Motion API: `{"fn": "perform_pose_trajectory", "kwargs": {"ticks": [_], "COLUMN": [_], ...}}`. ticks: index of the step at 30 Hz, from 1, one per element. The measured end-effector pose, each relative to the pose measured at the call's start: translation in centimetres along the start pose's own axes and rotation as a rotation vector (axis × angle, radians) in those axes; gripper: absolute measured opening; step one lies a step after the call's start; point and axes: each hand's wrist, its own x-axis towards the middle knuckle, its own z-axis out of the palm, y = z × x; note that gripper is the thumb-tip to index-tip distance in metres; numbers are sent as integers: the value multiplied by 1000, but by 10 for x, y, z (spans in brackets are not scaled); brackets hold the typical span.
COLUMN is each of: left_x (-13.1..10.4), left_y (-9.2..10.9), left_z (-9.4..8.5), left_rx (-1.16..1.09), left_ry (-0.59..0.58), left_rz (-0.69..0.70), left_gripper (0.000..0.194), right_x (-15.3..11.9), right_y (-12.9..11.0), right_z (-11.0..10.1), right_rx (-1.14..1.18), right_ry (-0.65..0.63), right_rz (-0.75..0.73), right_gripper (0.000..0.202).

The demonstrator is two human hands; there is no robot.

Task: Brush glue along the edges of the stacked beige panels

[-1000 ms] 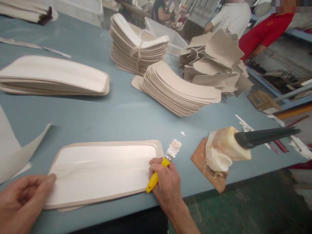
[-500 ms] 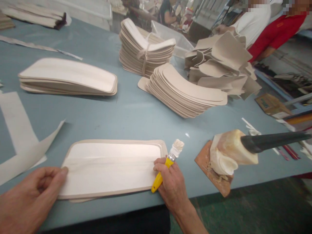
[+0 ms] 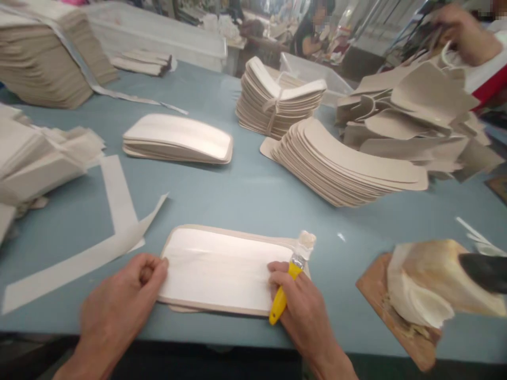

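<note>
Flat before me lies a beige panel with a white sheet (image 3: 217, 269) on its face; another beige piece peeks out below its near edge. My left hand (image 3: 127, 301) pinches the panel's left edge between thumb and curled fingers. In my right hand (image 3: 304, 306) is a yellow-handled paintbrush (image 3: 285, 293), its bristles coated in white paste and pointing away from me. The fingertips of that hand rest on the panel's right end. To the right, a cut-open plastic container (image 3: 423, 269) with white paste and a dark handle-like part sits on a brown board (image 3: 374, 279).
Behind the panel stand a small stack of white-faced panels (image 3: 178, 132), a fanned stack of curved beige pieces (image 3: 352, 158) and a tied bundle (image 3: 277, 100). White paper strips (image 3: 79, 269) lie at left. Loose beige pieces (image 3: 420, 105) are heaped at right, near another person's arm (image 3: 471, 37).
My view has turned left, so things appear further right and more stacks show at the left. Both hands keep their hold on the panel and brush.
</note>
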Motion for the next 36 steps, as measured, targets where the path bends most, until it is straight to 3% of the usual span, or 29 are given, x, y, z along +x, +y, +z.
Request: {"fn": "perform_pose_trajectory", "kwargs": {"ticks": [3, 13, 17, 21, 24, 27, 29, 31, 36], "left_x": [-9, -11, -11, -12, -15, -18, -19, -19, -13], "left_y": [11, 9, 6, -3, -12, -15, -13, -11, -12], "left_z": [-6, -6, -7, -2, 5, 14, 19, 24, 33], "left_rx": [44, -59, -83, -124, -125, 14, 170, 293, 382], "left_ry": [-43, -21, 5, 85, 325, 559, 593, 582, 558], "left_rz": [-54, -60, -40, 1, 230, 727, 963, 1058, 1094], "left_gripper": [34, 29, 25, 22, 25, 36, 51, 67, 85], "right_x": [-7, -21, -22, -18, -11, -6, -6, -7, -8], "right_y": [4, 14, 13, 9, 6, 4, 4, 3, 3], "right_z": [3, 15, 13, 12, 9, 6, 6, 6, 8], "right_rx": [-16, -34, -31, -35, -38, -46, -49, -49, -32], "right_ry": [22, 12, -34, 16, 11, 18, 21, 34, 43], "right_rz": [-23, -26, 1, -5, -21, -27, -22, -15, 5], "right_gripper": [19, 14, 12, 15, 15, 16, 16, 16, 15]}}
